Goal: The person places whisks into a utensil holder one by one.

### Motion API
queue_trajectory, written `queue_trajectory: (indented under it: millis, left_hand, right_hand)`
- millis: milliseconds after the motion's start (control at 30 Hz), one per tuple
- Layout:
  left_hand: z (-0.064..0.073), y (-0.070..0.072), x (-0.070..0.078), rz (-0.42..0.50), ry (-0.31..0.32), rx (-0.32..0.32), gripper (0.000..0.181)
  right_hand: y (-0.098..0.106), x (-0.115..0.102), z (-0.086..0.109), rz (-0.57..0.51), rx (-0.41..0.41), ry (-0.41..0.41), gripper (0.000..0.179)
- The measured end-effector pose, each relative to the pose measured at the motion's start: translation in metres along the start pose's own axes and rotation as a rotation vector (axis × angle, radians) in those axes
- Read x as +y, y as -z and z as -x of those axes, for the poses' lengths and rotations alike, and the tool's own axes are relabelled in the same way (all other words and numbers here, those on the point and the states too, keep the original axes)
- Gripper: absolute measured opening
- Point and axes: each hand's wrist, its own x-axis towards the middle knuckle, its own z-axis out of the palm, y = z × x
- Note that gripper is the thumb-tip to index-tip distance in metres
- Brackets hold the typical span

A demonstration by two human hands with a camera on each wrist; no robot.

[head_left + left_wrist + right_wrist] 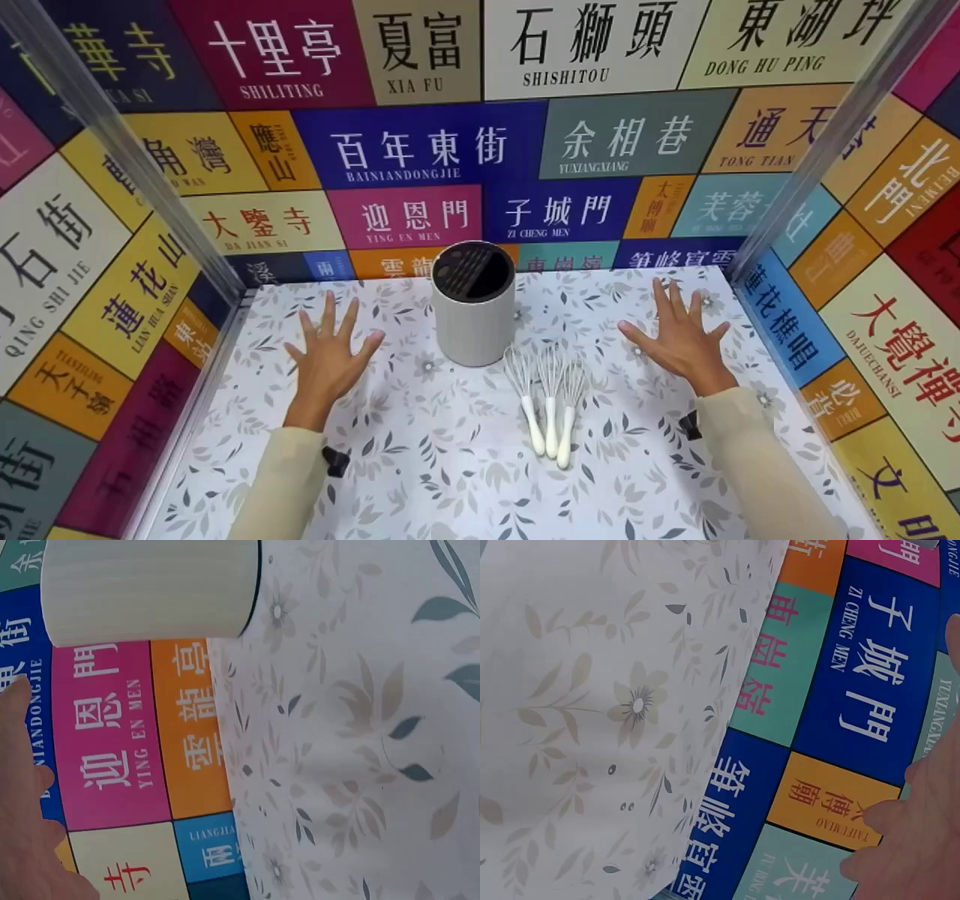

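Note:
My left hand [327,360] is spread with straight fingers over the left part of the table, holding nothing. On the other side my right hand [684,346] is spread the same way, also holding nothing. Between them stands a pale round utensil holder [474,322] with a black slotted top. Three small wire whisks [550,409] with cream handles lie side by side in front of it, handles toward me. In the left wrist view the holder [150,592] shows at the top, near the left hand [34,817]. Only the right hand [922,817] edges into the right wrist view.
The table [420,480] has a white leaf-and-flower cover. Behind it rises a wall of coloured panels with Chinese lettering [420,142], with similar side walls at left and right. Clear corner strips [150,165] run up at both back corners.

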Motion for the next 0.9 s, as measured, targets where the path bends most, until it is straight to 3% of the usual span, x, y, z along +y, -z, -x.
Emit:
queue_trajectory:
  millis: [133, 400, 700, 900]
  left_hand:
    - [0.001, -0.004, 0.012, 0.024, -0.044, 0.019, 0.089]
    - [-0.008, -0.012, 0.047, 0.105, -0.22, 0.109, 0.078]
    - [-0.026, -0.022, 0.09, 0.141, -0.354, 0.147, 0.074]
    - [-0.038, -0.027, 0.108, 0.132, -0.382, 0.134, 0.075]
  right_hand:
    - [-0.005, -0.001, 0.005, -0.054, -0.06, -0.023, 0.115]
    - [-0.017, -0.008, 0.017, -0.124, -0.134, -0.01, 0.114]
    - [-0.046, -0.023, 0.032, -0.164, -0.081, 0.046, 0.108]
    - [-0.065, -0.036, 0.041, -0.188, -0.057, 0.037, 0.103]
